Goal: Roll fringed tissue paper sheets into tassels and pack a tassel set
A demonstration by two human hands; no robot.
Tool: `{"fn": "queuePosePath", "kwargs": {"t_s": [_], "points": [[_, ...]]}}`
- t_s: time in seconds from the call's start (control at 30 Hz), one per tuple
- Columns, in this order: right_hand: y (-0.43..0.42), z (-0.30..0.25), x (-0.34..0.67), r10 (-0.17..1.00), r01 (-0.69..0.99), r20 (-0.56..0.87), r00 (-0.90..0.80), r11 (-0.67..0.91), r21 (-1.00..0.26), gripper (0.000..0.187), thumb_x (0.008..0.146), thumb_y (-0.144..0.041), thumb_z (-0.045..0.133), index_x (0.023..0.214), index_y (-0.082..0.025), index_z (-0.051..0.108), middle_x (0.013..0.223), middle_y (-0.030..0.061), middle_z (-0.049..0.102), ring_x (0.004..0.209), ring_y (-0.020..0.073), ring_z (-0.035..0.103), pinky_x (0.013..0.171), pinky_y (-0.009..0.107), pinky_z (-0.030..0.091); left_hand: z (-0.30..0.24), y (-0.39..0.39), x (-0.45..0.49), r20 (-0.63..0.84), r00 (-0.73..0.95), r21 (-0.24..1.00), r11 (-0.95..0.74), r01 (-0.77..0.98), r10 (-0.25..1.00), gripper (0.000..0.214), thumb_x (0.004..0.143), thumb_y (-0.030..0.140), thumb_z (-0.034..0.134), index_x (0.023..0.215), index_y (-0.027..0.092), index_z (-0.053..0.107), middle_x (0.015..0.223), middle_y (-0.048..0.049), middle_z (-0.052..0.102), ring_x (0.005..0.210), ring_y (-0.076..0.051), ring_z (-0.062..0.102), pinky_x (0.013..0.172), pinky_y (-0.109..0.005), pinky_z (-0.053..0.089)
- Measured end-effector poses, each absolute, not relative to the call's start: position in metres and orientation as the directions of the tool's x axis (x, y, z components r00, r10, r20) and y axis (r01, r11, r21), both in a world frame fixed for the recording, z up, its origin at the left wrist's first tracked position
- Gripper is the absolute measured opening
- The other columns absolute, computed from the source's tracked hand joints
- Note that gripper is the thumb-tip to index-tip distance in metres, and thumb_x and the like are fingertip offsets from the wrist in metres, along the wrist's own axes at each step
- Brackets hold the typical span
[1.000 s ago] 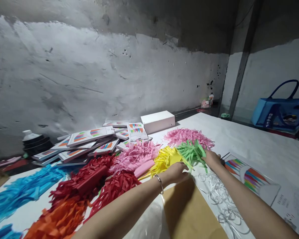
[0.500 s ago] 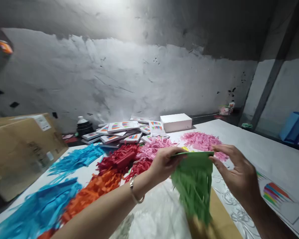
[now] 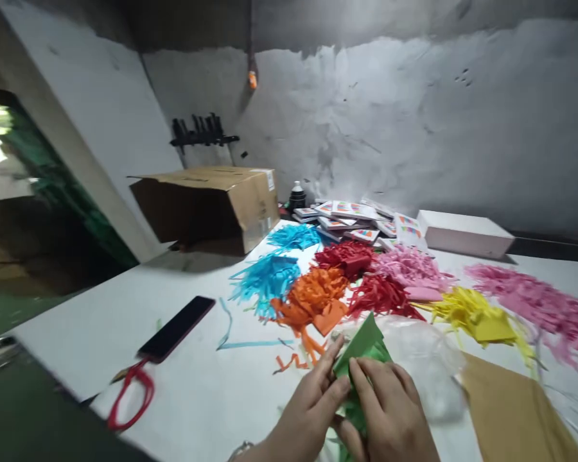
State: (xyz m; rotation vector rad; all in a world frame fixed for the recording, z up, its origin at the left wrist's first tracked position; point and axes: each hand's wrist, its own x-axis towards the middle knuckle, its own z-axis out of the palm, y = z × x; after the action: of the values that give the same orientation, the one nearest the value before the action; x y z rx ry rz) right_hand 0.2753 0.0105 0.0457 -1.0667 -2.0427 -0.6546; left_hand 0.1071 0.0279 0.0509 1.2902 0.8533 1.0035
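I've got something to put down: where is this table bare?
The white table is bare left of the phone, and between the red cord and the left hand. It is crowded from the blue paper strips across the orange strips to the yellow strips.

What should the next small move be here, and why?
Probably pressing down the top corner of the green paper with the right hand, while the left hand steadies it: both hands have their fingers on the paper, and that corner juts up beyond them, uncovered.
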Motion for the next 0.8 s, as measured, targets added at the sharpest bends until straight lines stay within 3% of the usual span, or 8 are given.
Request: {"fn": "queuePosePath", "kwargs": {"t_s": [0.13,0.3,0.4,0.5,0.57,0.7,0.8], "points": [[0.010,0.001,0.244,0.458,0.740,0.789,-0.410,0.673,-0.006,0.027,0.095,-0.008,0.048,0.114,-0.011,0.067,0.101,0.0098,0.076,0.093,0.0205,0.072,0.092,0.037,0.050,0.004,0.004,0.080,-0.026,0.370,0.893,0.188,-0.409,0.929,0.068,0.085,0.055,0.073,0.143,0.023,0.058,0.143,-0.0128,0.062,0.135,-0.034,0.054,0.119,-0.050,0.036],[-0.002,-0.019,0.211,0.497,0.604,0.767,-0.405,0.776,-0.184,0.016,0.094,-0.011,0.056,0.105,-0.013,0.067,0.089,0.0085,0.075,0.082,0.0154,0.073,0.079,0.022,0.058,-0.018,-0.010,0.065,-0.129,0.201,0.910,0.197,-0.365,0.971,0.065,0.083,0.061,0.072,0.133,0.020,0.067,0.134,-0.0130,0.068,0.132,-0.035,0.056,0.118,-0.048,0.038],[-0.005,-0.013,0.210,0.540,0.572,0.731,-0.418,0.781,-0.250,0.015,0.097,-0.019,0.055,0.102,-0.020,0.068,0.089,0.0049,0.077,0.084,0.0149,0.074,0.083,0.020,0.059,-0.026,-0.012,0.059,-0.166,0.121,0.926,0.197,-0.321,0.979,0.062,0.086,0.064,0.065,0.130,0.019,0.069,0.134,-0.0120,0.068,0.134,-0.034,0.055,0.120,-0.047,0.037],[0.010,0.001,0.234,0.703,0.680,0.629,-0.332,0.641,-0.357,0.022,0.100,-0.023,0.049,0.106,-0.026,0.070,0.100,0.0019,0.077,0.093,0.0153,0.074,0.086,0.021,0.059,-0.034,-0.010,0.054,-0.247,0.003,0.926,0.237,-0.294,0.969,0.058,0.088,0.060,0.063,0.127,0.018,0.070,0.136,-0.0120,0.067,0.138,-0.034,0.052,0.121,-0.046,0.035],[0.035,0.007,0.255,0.808,0.785,0.542,-0.233,0.485,-0.386,0.026,0.101,-0.023,0.047,0.112,-0.024,0.070,0.109,0.0055,0.075,0.100,0.0186,0.073,0.086,0.026,0.059,-0.038,-0.009,0.053,-0.295,-0.025,0.912,0.273,-0.306,0.955,0.058,0.088,0.058,0.063,0.128,0.017,0.070,0.138,-0.0124,0.066,0.139,-0.034,0.051,0.120,-0.046,0.037],[0.099,-0.004,0.270,0.946,0.917,0.285,-0.151,0.242,-0.316,0.016,0.099,-0.025,0.057,0.107,-0.017,0.069,0.100,0.0074,0.071,0.092,0.0188,0.070,0.084,0.036,0.058,-0.036,-0.006,0.060,-0.271,0.001,0.906,0.256,-0.337,0.963,0.059,0.088,0.058,0.063,0.131,0.018,0.068,0.143,-0.0131,0.062,0.142,-0.034,0.047,0.123,-0.045,0.034],[0.125,-0.024,0.261,0.984,0.955,0.115,-0.137,0.162,-0.248,0.031,0.097,-0.038,0.065,0.118,-0.015,0.063,0.114,0.0074,0.066,0.096,0.0178,0.067,0.083,0.037,0.058,-0.031,-0.005,0.065,-0.250,0.066,0.859,0.253,-0.444,0.966,0.058,0.094,0.056,0.057,0.137,0.018,0.063,0.145,-0.0136,0.061,0.142,-0.034,0.048,0.123,-0.050,0.030]]}}
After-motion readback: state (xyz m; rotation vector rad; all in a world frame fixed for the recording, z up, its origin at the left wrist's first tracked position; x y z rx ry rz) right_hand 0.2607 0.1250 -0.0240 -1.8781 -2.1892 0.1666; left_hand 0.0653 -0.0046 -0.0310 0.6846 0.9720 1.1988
